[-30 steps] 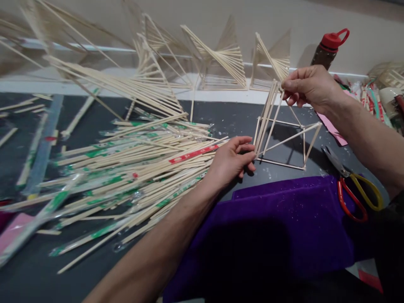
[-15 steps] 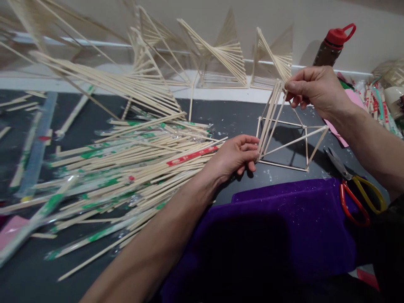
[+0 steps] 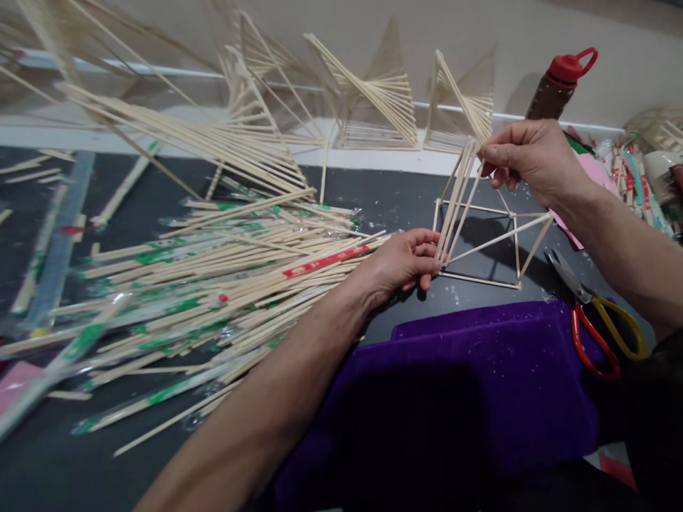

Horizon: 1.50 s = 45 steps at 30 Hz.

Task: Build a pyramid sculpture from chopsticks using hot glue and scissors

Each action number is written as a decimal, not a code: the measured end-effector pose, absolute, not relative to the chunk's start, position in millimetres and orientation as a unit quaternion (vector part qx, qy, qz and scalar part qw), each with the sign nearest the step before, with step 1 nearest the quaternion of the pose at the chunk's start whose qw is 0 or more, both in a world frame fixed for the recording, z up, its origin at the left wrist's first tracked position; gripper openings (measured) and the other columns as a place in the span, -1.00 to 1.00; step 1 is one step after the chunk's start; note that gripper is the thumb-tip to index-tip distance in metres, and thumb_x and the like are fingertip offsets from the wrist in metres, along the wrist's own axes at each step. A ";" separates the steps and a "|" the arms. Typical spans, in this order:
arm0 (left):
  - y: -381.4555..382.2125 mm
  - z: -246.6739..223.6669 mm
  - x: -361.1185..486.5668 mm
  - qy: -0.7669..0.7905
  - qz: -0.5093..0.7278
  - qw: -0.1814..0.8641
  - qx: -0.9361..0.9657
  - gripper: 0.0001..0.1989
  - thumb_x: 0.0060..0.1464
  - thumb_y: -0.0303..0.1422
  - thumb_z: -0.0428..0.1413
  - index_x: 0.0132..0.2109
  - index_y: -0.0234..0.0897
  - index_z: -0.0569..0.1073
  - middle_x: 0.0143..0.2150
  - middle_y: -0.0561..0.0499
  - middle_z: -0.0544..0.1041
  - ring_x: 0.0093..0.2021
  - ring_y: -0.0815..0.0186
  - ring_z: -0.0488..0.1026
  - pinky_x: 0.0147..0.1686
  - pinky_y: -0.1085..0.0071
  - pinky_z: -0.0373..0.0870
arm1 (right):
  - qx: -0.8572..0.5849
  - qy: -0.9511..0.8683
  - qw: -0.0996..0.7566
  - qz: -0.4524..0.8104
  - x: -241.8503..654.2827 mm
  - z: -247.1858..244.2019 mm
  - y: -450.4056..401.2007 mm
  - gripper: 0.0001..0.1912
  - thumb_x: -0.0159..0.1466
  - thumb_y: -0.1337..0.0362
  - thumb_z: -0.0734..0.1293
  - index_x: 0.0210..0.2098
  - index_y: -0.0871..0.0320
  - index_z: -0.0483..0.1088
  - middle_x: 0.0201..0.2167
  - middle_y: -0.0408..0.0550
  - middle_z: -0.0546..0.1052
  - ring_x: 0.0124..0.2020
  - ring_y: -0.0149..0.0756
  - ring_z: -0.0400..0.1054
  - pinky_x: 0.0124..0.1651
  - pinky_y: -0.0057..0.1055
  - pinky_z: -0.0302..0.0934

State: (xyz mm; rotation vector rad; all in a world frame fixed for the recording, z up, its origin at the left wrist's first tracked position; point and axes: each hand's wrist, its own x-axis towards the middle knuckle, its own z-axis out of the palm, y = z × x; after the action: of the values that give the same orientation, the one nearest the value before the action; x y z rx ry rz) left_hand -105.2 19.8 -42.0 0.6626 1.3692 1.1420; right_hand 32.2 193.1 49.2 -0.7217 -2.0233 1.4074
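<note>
Fingers of the right hand [image 3: 531, 158] pinch the stick frame [image 3: 454, 198] up top, unchanged from half a second ago; I see the left hand [image 3: 401, 262] touching its lower corner, grip unclear.

The right fingers [image 3: 491, 153] hide the top of one slanting stick [image 3: 465, 211].

My left hand [image 3: 408, 259] touches the near-left base corner of a small stick frame [image 3: 496, 240]; grip unclear. My right hand [image 3: 526, 153] pinches a stick at its top. Left: heaped chopsticks [image 3: 235, 284], some wrapped. Nearest me: purple cloth [image 3: 480, 341], scissors [image 3: 585, 297] at its right, blades slightly parted.
</note>
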 end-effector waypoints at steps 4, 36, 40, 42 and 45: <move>20.5 -43.8 -104.8 0.585 0.480 0.582 0.296 -0.70 -0.15 -0.61 0.25 -0.21 -0.26 0.50 -0.33 -0.03 0.58 -0.72 0.50 0.34 -0.82 0.57 -0.08 | -0.262 -0.759 0.281 0.525 32.6 47.3 193.6 -0.81 0.16 0.34 0.48 -0.53 0.20 0.44 -0.60 -0.13 0.50 -0.67 -0.53 0.31 -0.72 -0.60 0.04; 19.8 -44.5 -104.9 0.612 0.430 0.577 0.329 -0.72 -0.11 -0.46 0.24 -0.17 -0.31 0.45 -0.43 0.07 0.52 -0.68 0.51 0.38 -0.77 0.62 -0.02 | -0.276 -0.728 0.306 0.548 34.0 27.5 191.9 -0.87 0.10 0.40 0.40 -0.32 0.26 0.50 -0.52 -0.13 0.55 -0.60 -0.55 0.34 -0.65 -0.63 0.11; 19.8 -45.7 -105.3 0.613 0.425 0.577 0.333 -0.71 -0.13 -0.43 0.25 -0.17 -0.30 0.45 -0.41 0.08 0.52 -0.67 0.51 0.37 -0.77 0.62 -0.01 | -0.280 -0.737 0.309 0.532 33.9 27.7 192.8 -0.82 0.12 0.38 0.36 -0.27 0.27 0.55 -0.50 -0.11 0.56 -0.60 -0.56 0.31 -0.64 -0.62 0.12; 19.6 -45.6 -105.1 0.613 0.424 0.577 0.334 -0.71 -0.13 -0.42 0.25 -0.18 -0.29 0.45 -0.41 0.09 0.51 -0.67 0.51 0.37 -0.76 0.62 0.00 | -0.278 -0.741 0.308 0.528 33.4 27.2 194.0 -0.80 0.13 0.35 0.36 -0.25 0.27 0.57 -0.49 -0.09 0.57 -0.60 -0.56 0.31 -0.64 -0.61 0.12; 19.2 -45.7 -104.8 0.614 0.424 0.574 0.336 -0.72 -0.12 -0.41 0.25 -0.19 -0.29 0.44 -0.44 0.09 0.50 -0.66 0.50 0.38 -0.76 0.62 0.00 | -0.278 -0.743 0.306 0.526 31.9 26.4 195.2 -0.79 0.13 0.34 0.36 -0.25 0.27 0.57 -0.49 -0.09 0.57 -0.61 -0.56 0.29 -0.64 -0.61 0.11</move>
State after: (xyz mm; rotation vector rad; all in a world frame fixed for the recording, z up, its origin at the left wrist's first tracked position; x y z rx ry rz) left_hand -104.8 19.2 -45.7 0.7880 1.4386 0.9945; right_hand 31.9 195.2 26.4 -0.7355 -1.9675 1.3919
